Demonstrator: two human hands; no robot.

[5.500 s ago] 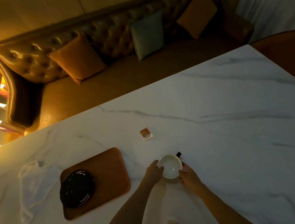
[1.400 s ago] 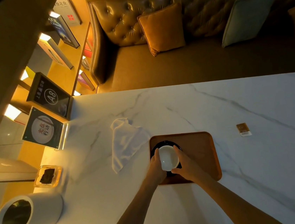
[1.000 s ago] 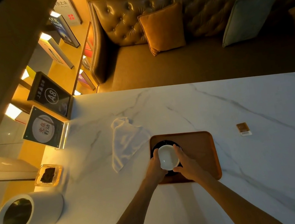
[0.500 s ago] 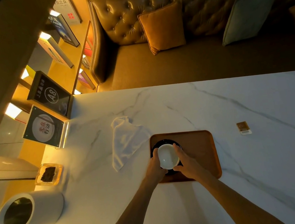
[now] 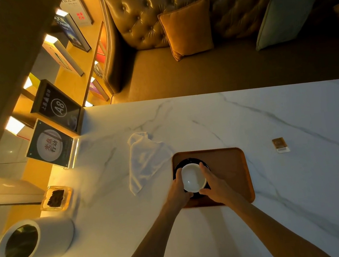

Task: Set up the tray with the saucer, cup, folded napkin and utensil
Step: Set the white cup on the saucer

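Observation:
A brown wooden tray (image 5: 227,164) lies on the white marble table (image 5: 278,200). On its left part rests a black saucer (image 5: 187,161), mostly covered by a white cup (image 5: 193,177) that stands on it. My left hand (image 5: 178,189) wraps the cup's left side and my right hand (image 5: 214,183) wraps its right side. A crumpled white napkin (image 5: 144,160) lies unfolded on the table just left of the tray. No utensil shows in view.
A small brown packet (image 5: 280,145) lies right of the tray. At the left edge stand a white cylindrical bin (image 5: 35,241), a glass dish with dark contents (image 5: 56,198) and lit sign stands (image 5: 51,146). A leather sofa with cushions (image 5: 187,29) runs behind the table.
Since 5.5 s ago I carried the cup from the bare table onto the saucer on the tray. Over the last second both hands stay on the cup, barely moving.

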